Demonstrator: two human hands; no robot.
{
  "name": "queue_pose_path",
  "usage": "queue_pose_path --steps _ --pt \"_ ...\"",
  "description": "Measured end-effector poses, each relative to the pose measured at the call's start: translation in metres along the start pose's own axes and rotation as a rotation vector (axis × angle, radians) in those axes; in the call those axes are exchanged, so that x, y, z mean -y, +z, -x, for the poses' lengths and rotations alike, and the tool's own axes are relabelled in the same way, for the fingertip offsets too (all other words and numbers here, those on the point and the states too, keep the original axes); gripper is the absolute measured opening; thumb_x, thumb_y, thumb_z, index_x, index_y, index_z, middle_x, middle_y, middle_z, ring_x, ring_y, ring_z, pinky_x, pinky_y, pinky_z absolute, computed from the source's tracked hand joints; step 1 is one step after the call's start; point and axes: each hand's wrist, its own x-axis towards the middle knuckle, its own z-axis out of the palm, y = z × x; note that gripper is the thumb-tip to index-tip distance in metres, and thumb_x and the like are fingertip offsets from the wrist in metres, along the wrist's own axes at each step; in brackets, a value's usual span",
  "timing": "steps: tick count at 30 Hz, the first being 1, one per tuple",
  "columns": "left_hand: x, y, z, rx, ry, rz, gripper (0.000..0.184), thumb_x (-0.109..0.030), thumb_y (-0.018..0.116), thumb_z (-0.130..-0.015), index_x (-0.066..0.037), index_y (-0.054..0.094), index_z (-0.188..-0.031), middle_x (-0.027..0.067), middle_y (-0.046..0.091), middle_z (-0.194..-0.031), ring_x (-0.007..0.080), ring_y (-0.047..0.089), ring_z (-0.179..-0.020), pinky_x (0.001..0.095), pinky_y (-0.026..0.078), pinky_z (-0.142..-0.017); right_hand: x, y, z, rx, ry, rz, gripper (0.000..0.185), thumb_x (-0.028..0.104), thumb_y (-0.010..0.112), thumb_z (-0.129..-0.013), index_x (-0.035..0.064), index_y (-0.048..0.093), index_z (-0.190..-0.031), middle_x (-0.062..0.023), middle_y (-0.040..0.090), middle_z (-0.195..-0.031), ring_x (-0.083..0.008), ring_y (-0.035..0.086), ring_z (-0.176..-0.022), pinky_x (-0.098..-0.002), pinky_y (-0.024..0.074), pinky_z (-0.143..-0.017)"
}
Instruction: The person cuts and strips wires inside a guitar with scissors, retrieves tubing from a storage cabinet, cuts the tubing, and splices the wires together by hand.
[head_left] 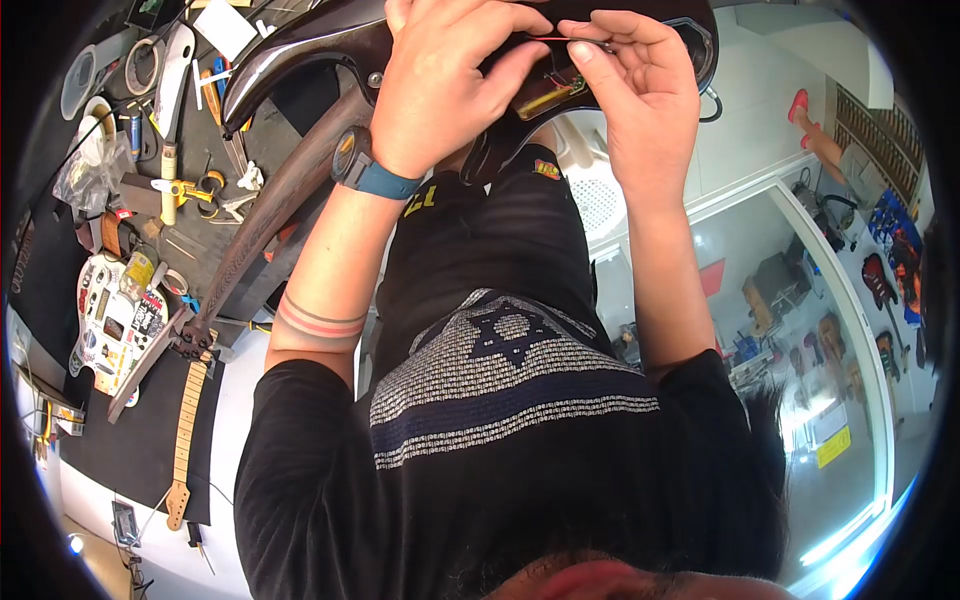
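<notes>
A dark, glossy guitar body [335, 30] lies across the top of the view, above the lap. An open cavity in it shows thin wires and a yellowish part [545, 98]. Over the body, my left hand [450, 85], with a watch [352, 160] on its wrist, pinches one end of a thin red wire [562, 39] between thumb and forefinger. My right hand [650, 95] pinches the wire's other side, where a darker stretch shows at the fingertips. The hands are a short gap apart, and their fingers partly hide the guitar.
Left, a dark bench [140, 400] holds a maple neck [187, 430], a stickered board [115, 320], tape rolls and several tools. The guitar's dark neck [285, 205] slants down-left beside my left arm. A glass door [800, 300] and a person's leg [825, 145] show right.
</notes>
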Motion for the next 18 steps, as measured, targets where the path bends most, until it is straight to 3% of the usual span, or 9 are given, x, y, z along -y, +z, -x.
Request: queue_pose_path --steps 4,11,16,18 --pt "0.003 0.001 -0.001 0.009 0.021 -0.044 0.019 -0.002 0.084 -0.082 -0.006 0.074 -0.097 0.0084 0.075 -0.119 0.0324 0.066 -0.122 0.0488 0.041 -0.107 -0.006 -0.005 -0.003 0.07 -0.11 0.146 0.048 -0.012 0.07 -0.099 0.0019 0.056 -0.142 -0.0043 0.068 -0.113 -0.0091 0.065 -0.102 -0.0228 0.0526 -0.089" --pt "0.0 0.005 -0.007 -0.032 0.024 0.018 0.019 0.001 0.083 -0.079 -0.005 0.073 -0.093 0.0065 0.074 -0.104 0.0308 0.067 -0.112 0.0446 0.045 -0.099 0.007 -0.002 -0.007 0.136 -0.322 0.46 0.051 -0.013 0.071 -0.094 0.0009 0.059 -0.142 -0.0057 0.068 -0.109 -0.0112 0.066 -0.096 -0.0249 0.0529 -0.085" --pt "-0.001 0.005 -0.008 -0.047 0.037 0.01 0.02 0.002 0.083 -0.078 -0.005 0.072 -0.093 0.007 0.072 -0.101 0.0311 0.067 -0.109 0.0441 0.046 -0.095 0.012 0.002 -0.011 0.139 -0.526 0.659 0.051 -0.012 0.074 -0.092 0.0009 0.063 -0.14 -0.0074 0.068 -0.107 -0.0131 0.066 -0.092 -0.0267 0.0533 -0.081" --pt "-0.002 0.006 -0.008 -0.064 0.038 0.018 0.02 0.002 0.083 -0.077 -0.005 0.072 -0.092 0.0071 0.072 -0.101 0.031 0.067 -0.108 0.044 0.046 -0.095 0.014 0.002 -0.01 0.133 -0.513 0.691 0.05 -0.012 0.074 -0.092 0.0005 0.064 -0.139 -0.0077 0.068 -0.107 -0.0141 0.067 -0.092 -0.0273 0.0534 -0.081"
